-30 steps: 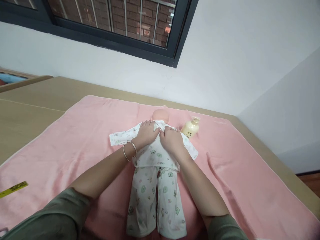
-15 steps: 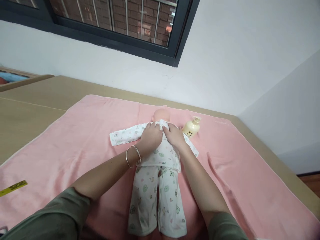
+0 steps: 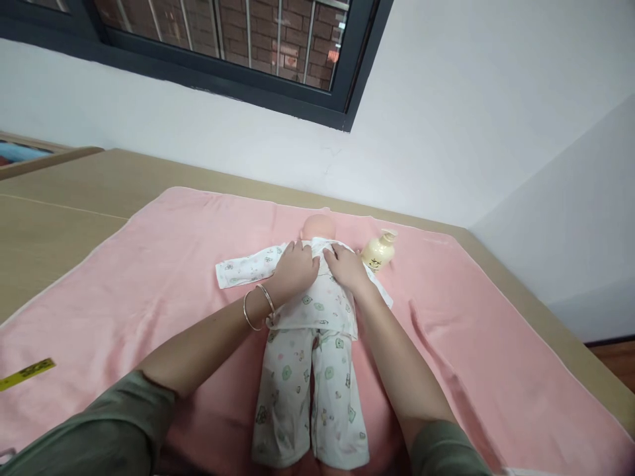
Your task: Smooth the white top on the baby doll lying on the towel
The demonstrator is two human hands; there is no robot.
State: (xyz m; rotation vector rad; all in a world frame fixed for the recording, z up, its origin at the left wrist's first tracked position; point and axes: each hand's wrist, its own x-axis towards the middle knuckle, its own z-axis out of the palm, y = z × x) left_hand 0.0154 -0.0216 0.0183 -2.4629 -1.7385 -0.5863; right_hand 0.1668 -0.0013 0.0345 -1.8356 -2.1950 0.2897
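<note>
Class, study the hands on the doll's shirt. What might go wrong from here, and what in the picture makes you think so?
The right hand is near the bottle, so an outward swing might knock it over. Loose bangles by the left hand could snag on the shirt. The blanket has creases, so it might bunch further if pulled.

Head view, single: set high at the foot end of the doll (image 3: 286, 387), facing forward and down over the forearms (image 3: 208, 347) (canted, the window (image 3: 223, 39) sloping down rightward). Range: forearms nearest, doll mid-distance at centre, wall (image 3: 421, 125) farthest. Upper edge crops the window.
</note>
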